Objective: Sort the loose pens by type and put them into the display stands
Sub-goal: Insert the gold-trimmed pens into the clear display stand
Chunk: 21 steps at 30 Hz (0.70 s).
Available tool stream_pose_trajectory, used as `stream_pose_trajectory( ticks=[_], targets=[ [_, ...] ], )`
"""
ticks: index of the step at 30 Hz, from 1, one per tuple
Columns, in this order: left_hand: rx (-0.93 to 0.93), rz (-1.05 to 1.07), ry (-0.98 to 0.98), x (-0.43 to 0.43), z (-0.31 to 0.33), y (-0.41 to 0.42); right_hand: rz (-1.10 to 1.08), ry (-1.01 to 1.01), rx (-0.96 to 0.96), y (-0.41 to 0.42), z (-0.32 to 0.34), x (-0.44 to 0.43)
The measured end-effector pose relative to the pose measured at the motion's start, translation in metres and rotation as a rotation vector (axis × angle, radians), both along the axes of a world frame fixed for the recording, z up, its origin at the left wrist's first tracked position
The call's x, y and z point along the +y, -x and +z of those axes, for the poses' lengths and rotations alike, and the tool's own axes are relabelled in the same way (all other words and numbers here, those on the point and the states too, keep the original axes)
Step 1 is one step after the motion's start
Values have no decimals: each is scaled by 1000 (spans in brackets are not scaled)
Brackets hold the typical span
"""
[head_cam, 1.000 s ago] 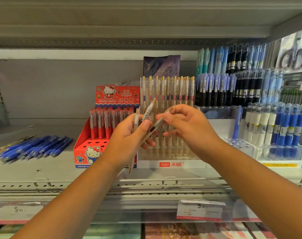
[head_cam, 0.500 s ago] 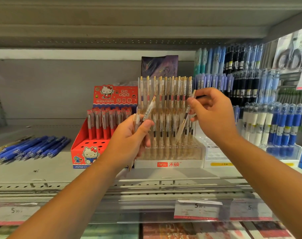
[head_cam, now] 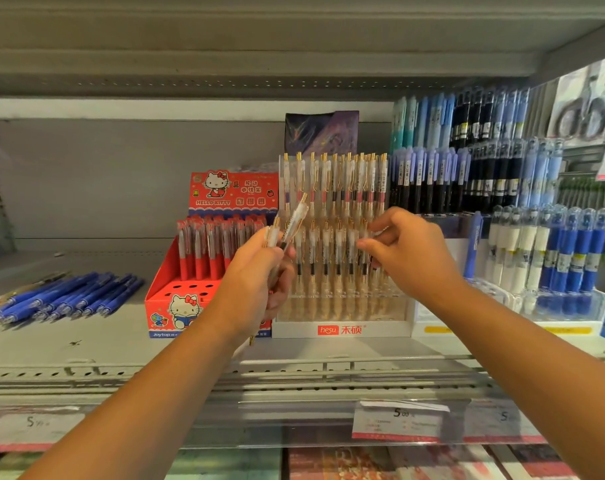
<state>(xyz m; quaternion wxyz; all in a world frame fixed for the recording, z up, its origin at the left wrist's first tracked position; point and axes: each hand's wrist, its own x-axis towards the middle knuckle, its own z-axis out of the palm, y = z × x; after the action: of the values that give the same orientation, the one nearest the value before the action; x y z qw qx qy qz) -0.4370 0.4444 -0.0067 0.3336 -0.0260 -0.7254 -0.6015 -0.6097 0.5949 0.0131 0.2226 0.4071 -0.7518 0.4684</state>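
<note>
While clutching spare pens [head_cam: 296, 220] in left hand [head_cam: 256, 275] as ready stock, poising right hand [head_cam: 412, 258] at stand [head_cam: 342, 329] just beyond, fingers [head_cam: 386, 220] curled, pinch on anything unclear.

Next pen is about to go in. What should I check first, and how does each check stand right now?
1. Left hand grips the clear pens: ok.
2. Right hand free of any pen: cannot tell; its fingertips are among the front row.
3. Stand upright on the shelf: ok.
4. Free slot in the stand: cannot tell.
5. Held pens match the stand's gold-clip type: ok.
6. Blue pens sorted: not ok; they lie loose on the shelf.
</note>
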Motion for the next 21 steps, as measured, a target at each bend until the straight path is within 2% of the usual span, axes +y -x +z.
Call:
stream_pose_trajectory(
  ticks=[5,15,19,21],
  targets=[
    [-21,140,56,1,0,1,-14,-69,-19,-1,3,-1],
    [7,149,135,2,2,1,-130,-218,61,-10,11,3],
    [10,138,126,1,1,2,-221,-235,186,-18,17,5],
    [-3,135,152,1,0,2,-197,-193,230,-24,18,4]
  ],
)
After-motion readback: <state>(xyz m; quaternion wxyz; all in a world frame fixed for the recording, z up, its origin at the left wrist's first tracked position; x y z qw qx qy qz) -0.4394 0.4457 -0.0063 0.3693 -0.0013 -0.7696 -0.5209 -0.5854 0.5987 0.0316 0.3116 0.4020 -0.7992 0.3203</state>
